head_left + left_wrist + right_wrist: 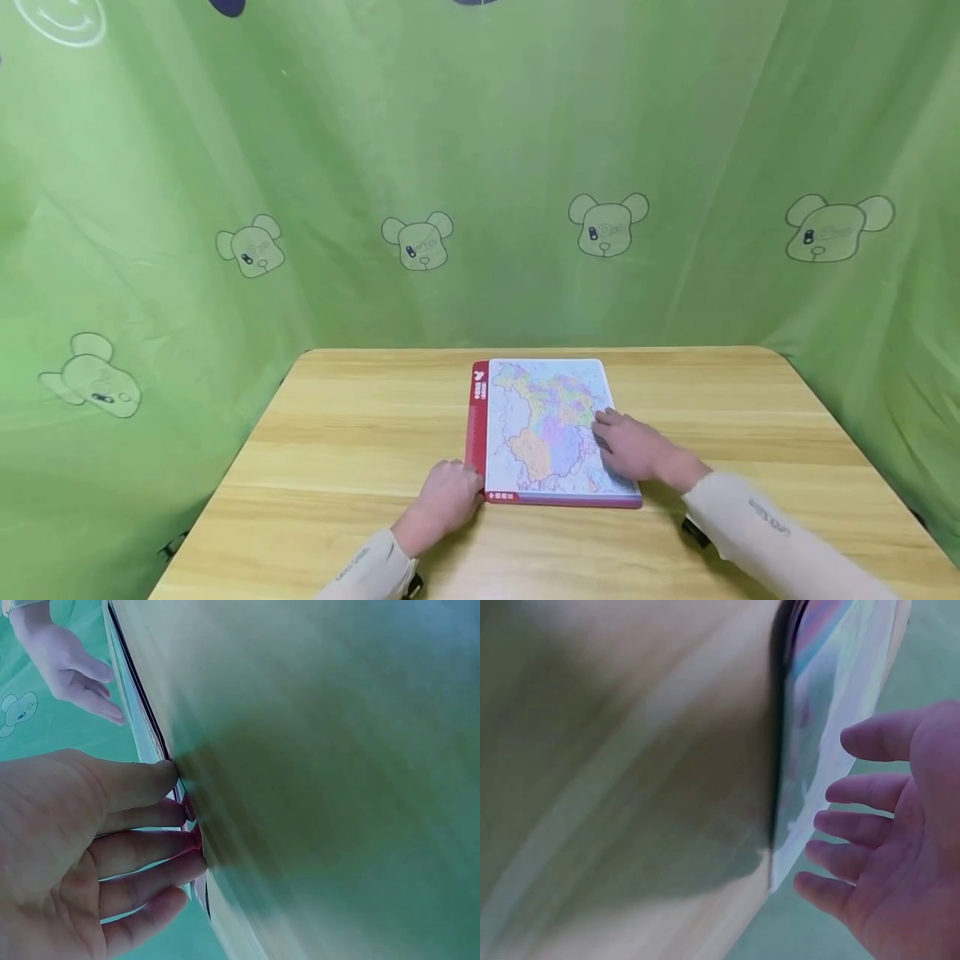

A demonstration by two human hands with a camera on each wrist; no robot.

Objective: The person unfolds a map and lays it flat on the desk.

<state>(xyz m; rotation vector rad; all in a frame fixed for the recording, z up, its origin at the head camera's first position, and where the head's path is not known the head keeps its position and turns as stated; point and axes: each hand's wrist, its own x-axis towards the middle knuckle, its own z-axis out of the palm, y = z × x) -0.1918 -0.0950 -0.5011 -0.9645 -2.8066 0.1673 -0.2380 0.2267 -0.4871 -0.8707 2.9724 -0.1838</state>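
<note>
A printed map sheet [551, 433] in pastel colours lies flat on the table, with a red strip [477, 425] along its left side and a dark edge at the bottom. At the lower left corner of the map, my left hand [450, 497] touches the red edge with its fingertips. The left wrist view shows these fingers [142, 851] fairly straight against the thin edge. My right hand [636, 446] is over the map's right edge, its fingers spread and relaxed. In the right wrist view, the right fingers [855, 825] stand apart from the sheet and hold nothing.
The wooden table [345, 425] carries the map near its far middle. Behind and beside it hangs a green cloth [495, 125] printed with bear heads. Pale sleeves [765, 525] cover both forearms.
</note>
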